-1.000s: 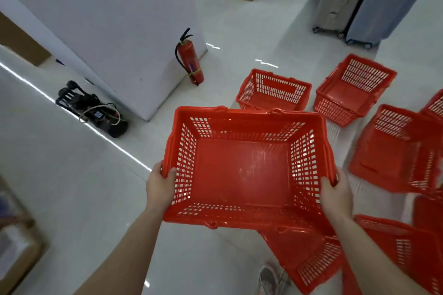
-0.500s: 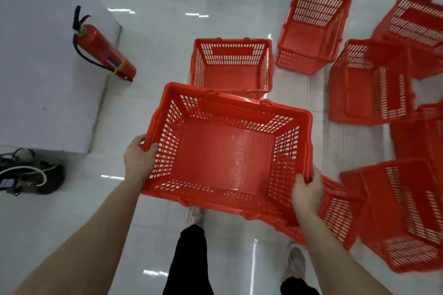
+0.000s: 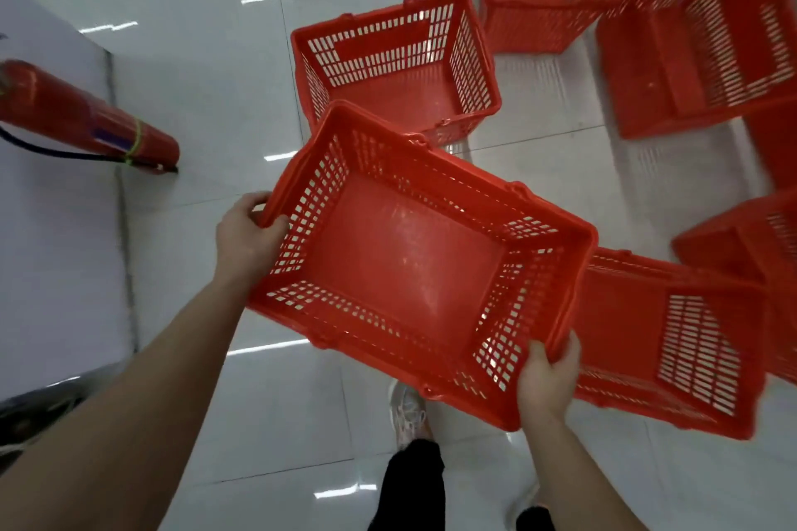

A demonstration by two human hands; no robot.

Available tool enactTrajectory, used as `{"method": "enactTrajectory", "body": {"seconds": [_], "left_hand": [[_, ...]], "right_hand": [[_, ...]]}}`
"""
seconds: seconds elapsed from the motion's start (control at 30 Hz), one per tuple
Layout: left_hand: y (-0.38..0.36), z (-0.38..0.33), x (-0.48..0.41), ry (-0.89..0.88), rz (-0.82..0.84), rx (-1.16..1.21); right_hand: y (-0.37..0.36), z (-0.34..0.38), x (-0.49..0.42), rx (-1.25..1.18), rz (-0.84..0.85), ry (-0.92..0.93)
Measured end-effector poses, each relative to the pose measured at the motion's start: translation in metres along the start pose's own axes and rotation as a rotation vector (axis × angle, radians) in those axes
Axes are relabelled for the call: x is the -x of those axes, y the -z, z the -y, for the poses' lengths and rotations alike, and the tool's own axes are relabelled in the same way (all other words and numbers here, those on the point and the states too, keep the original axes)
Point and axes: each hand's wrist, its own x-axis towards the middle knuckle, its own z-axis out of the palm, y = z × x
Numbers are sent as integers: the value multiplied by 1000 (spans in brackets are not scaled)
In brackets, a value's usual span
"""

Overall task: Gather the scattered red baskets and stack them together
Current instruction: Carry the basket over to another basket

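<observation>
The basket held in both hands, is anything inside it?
No, the held basket shows only its bare red floor, while the left hand and right hand grip its two short ends.

No words, numbers or brand marks can be read anywhere. The red fire extinguisher [image 3: 86, 116] at the left edge of the floor carries a small purple label [image 3: 110, 138], too blurred to make out.

Held basket [image 3: 409, 263] sits between left hand [image 3: 246, 241] and right hand [image 3: 547, 379] (one at each end). Floor basket [image 3: 401, 56] lies directly beyond it, side basket [image 3: 673, 336] lies right, and extinguisher [image 3: 86, 116] lies far left.
</observation>
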Motion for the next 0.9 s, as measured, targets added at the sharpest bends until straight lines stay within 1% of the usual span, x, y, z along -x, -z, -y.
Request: {"method": "enactTrajectory", "body": {"seconds": [0.13, 0.2, 0.27, 0.33, 0.47, 0.6, 0.67, 0.73, 0.8, 0.83, 0.9], "left_hand": [[-25, -9, -28, -133, 41, -32], [-40, -8, -36, -142, 92, -11], [-52, -1, -38, -143, 111, -1], [-61, 10, -37, -158, 135, -2], [-79, 32, -36, -123, 225, -56], [-88, 69, -30, 14, 314, -184], [-86, 86, -17, 62, 320, -274], [-83, 98, 3, 46, 307, -334], [-82, 102, 26, -7, 321, -355], [-83, 101, 38, -26, 348, -342], [-86, 92, 61, -45, 405, -315]], "right_hand": [[-13, -32, -8, -5, -39, -33], [-13, -50, -7, 11, -56, -36], [-9, -68, -1, 39, -71, -46], [-8, -78, 7, 45, -64, -104], [-17, -87, 5, -39, 58, -141], [-36, -97, -7, -49, 166, -202], [-42, -105, -12, -43, 248, -223], [-43, -109, -17, -42, 304, -269], [-36, -105, -20, 34, 326, -284], [-30, -102, -22, 113, 336, -251], [-16, -97, -25, 326, 364, -127]]}}
